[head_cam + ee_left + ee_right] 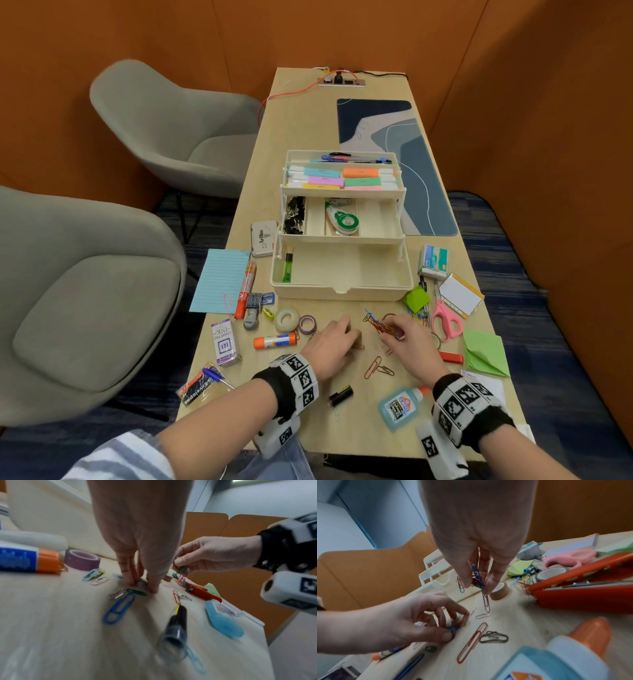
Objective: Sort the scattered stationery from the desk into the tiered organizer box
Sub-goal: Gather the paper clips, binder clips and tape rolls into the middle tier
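Note:
The cream tiered organizer box [342, 287] stands open mid-desk, with highlighters, binder clips and correction tape in its trays. Just in front of it, my right hand [394, 330] pinches a tangled bunch of coloured paper clips [477, 580] a little above the desk, and one pink clip dangles from the bunch. My left hand [352, 337] is down on the desk beside it, and its thumb and fingers [447, 635] pinch a few blue and red paper clips [457, 626]. Loose clips [376, 366] lie between the two wrists, among them a long red clip [472, 642] and a blue clip [120, 608].
Around the hands lie a glue bottle [400, 407], a glue stick [274, 341], tape rolls [287, 319], pink scissors [445, 320], a red cutter [450, 357], green paper [484, 353] and a black cap [340, 394]. Two grey chairs stand to the left of the desk.

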